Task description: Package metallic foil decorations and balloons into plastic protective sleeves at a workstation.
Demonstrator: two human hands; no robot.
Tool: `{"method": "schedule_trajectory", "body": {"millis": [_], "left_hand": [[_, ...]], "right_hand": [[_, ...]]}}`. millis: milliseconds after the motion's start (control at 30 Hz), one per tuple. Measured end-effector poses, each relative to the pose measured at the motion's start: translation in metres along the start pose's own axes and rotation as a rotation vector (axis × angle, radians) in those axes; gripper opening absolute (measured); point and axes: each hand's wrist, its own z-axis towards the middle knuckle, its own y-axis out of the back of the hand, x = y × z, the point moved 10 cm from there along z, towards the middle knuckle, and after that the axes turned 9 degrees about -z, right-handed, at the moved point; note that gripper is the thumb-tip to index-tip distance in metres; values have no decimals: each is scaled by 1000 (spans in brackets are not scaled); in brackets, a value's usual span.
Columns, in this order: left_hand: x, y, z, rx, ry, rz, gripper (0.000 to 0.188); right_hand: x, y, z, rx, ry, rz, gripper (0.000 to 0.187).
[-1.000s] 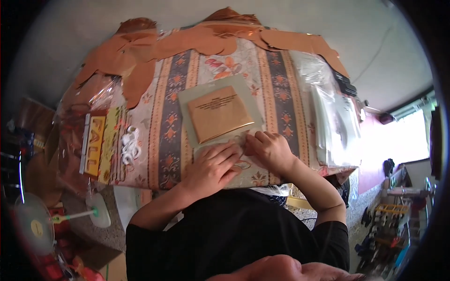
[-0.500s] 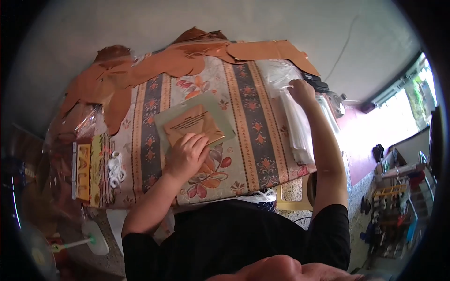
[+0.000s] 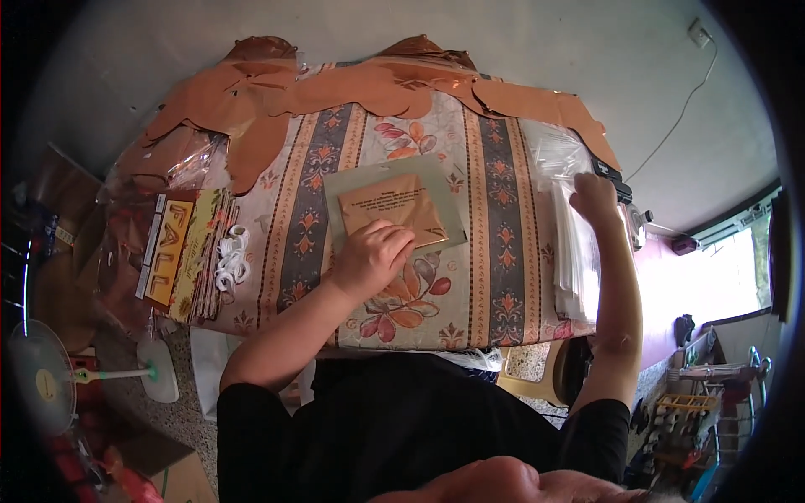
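A flat clear packet (image 3: 387,201) with a folded copper-brown sheet and a grey-green border lies in the middle of the patterned tablecloth. My left hand (image 3: 376,256) rests over its near edge, fingers bent and pressed together on it. On the right side of the table, my right hand (image 3: 594,201) is closed like a fist beside the upper part of a stack of clear plastic bags (image 3: 570,251). Whatever it may hold is hidden. Just beyond that hand sits a black object (image 3: 610,178) at the table's right edge.
Brown leaf-shaped cutouts (image 3: 360,90) line the table's far edge. At the left lie a stack of printed cards (image 3: 189,251), white cord loops (image 3: 233,261) and clear plastic wrapping (image 3: 126,251). A fan (image 3: 46,377) stands left of the table; a chair (image 3: 537,373) is near its right front.
The view has swung, so the table sits farther right in the picture. My right hand has drawn slightly nearer and its fingers look more closed. My left hand stays on the packet.
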Motion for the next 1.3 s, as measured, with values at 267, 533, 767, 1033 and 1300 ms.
{"method": "schedule_trajectory", "body": {"millis": [267,533,767,1033,1300], "left_hand": [[5,8,-2,-54,47,-43,12],[4,5,-2,-51,57,-39,11],[0,-3,-2,20,32,19,13],[-5,-3,-7,17,-33,33,19],[-9,-6,-10,68,-97,93,20]], "right_hand": [[154,103,-72,30,215,665,11],[200,104,-74,-84,215,524,14],[221,80,-68,-140,231,382,20],[193,86,-81,54,117,680,22],[212,86,-63,-168,178,520,24]]}}
